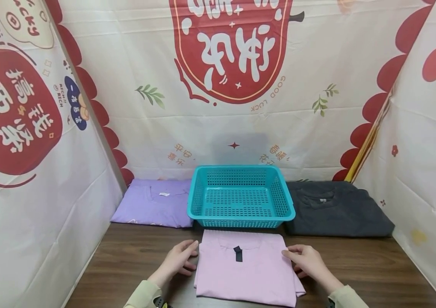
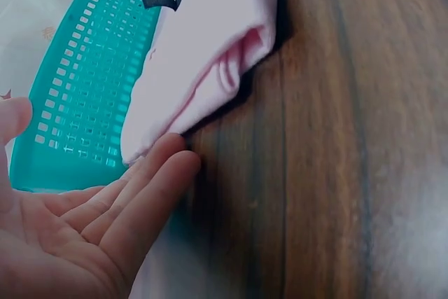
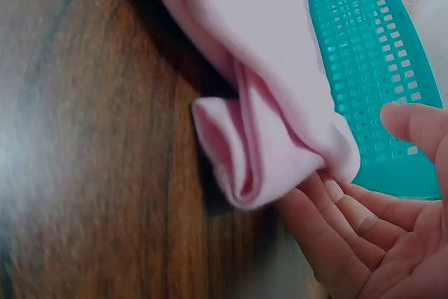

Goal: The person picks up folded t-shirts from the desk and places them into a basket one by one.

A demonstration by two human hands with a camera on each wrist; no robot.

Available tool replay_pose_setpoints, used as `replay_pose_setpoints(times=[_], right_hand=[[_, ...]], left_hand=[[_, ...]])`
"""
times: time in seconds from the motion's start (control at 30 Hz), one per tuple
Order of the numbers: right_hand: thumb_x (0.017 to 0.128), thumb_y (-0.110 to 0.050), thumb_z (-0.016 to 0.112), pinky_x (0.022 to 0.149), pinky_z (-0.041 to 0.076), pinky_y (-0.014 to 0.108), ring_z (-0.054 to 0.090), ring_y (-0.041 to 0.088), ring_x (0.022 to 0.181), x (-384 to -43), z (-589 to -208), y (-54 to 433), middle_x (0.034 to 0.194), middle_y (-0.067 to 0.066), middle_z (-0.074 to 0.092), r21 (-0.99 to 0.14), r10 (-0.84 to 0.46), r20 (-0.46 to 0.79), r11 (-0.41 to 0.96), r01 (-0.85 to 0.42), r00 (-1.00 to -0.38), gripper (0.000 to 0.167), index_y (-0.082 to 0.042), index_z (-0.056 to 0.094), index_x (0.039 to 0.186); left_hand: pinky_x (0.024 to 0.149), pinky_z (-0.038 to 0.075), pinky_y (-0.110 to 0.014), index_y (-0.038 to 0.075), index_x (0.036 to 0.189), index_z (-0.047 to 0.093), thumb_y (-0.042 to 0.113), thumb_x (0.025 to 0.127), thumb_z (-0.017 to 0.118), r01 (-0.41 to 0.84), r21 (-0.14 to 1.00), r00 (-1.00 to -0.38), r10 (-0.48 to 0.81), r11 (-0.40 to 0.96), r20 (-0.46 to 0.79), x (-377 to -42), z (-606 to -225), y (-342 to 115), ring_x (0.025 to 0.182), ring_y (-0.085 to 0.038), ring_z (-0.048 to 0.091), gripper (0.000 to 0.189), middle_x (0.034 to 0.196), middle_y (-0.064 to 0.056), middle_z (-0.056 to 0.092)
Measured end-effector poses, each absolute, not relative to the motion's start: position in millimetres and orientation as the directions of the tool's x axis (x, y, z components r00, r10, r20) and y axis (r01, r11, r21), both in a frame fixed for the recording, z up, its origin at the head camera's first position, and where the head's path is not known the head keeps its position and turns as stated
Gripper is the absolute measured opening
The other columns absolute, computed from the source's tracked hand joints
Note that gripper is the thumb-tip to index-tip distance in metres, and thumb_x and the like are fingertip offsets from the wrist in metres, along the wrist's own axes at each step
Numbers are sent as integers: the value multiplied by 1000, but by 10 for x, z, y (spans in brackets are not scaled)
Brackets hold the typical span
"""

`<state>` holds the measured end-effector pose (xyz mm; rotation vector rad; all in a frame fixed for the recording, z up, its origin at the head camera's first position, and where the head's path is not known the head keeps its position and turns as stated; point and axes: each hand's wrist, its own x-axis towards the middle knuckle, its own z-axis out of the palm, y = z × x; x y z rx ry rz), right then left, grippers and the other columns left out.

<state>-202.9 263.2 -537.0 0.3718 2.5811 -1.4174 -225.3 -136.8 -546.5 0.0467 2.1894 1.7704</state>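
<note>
A folded pink T-shirt (image 1: 246,273) lies on the table with its neckline and black tag (image 1: 238,254) toward the far side. At its left edge is my left hand (image 1: 179,260), fingers extended and fingertips right at the fold; the thumb stands apart in the left wrist view. My right hand (image 1: 307,261) is at the opposite edge, where the fingertips reach beneath the folded layers (image 3: 259,138) and are partly hidden. In the right wrist view its thumb (image 3: 406,120) is raised off the cloth.
Just behind the pink shirt stands a teal plastic basket (image 1: 241,223) with nothing in it. A folded purple T-shirt (image 1: 156,207) lies left of it, a dark grey one (image 1: 337,214) to the right. Printed cloth walls (image 1: 125,137) enclose the wooden table (image 1: 114,261) at the back and sides.
</note>
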Motion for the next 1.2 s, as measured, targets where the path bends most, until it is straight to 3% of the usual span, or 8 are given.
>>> replay_pose_setpoints(times=[0.23, 0.53, 0.83, 1.2], right_hand=[[83, -33, 74, 52, 56, 39, 62, 20, 66, -2027, -5399, 2581, 89, 8, 66, -812, 131, -274, 500, 302, -953, 54, 8, 63, 116], [83, -33, 74, 52, 55, 39, 58, 19, 66, -2021, -5442, 2560, 84, 6, 62, -821, 132, -264, 490, 294, -955, 53, 8, 64, 115], [85, -33, 72, 53, 56, 40, 60, 22, 72, -2015, -5428, 2535, 93, 11, 63, -837, 122, -289, 449, 313, -949, 55, 10, 61, 119], [88, -36, 70, 57, 57, 42, 64, 21, 71, -2013, -5513, 2495, 90, 8, 64, -853, 79, -367, 369, 369, -927, 65, 11, 53, 129]], left_hand=[[53, 56, -44, -12, 138, 40, 44, 99, 50, -176, 959, -945, 235, 222, -228, -2254, -5507, -1320, 67, -30, 67, 68, 108, -24, 64], [52, 56, -44, -13, 141, 33, 40, 96, 57, -175, 965, -937, 270, 193, -224, -2217, -5501, -1194, 65, -28, 67, 74, 108, -22, 61], [54, 57, -44, -13, 139, 36, 38, 95, 59, -185, 965, -931, 282, 188, -233, -2263, -5565, -1148, 67, -29, 68, 71, 104, -17, 63], [53, 56, -40, -8, 140, 39, 33, 95, 58, -173, 967, -935, 277, 185, -220, -2232, -5634, -1112, 66, -21, 65, 64, 86, -9, 64]])
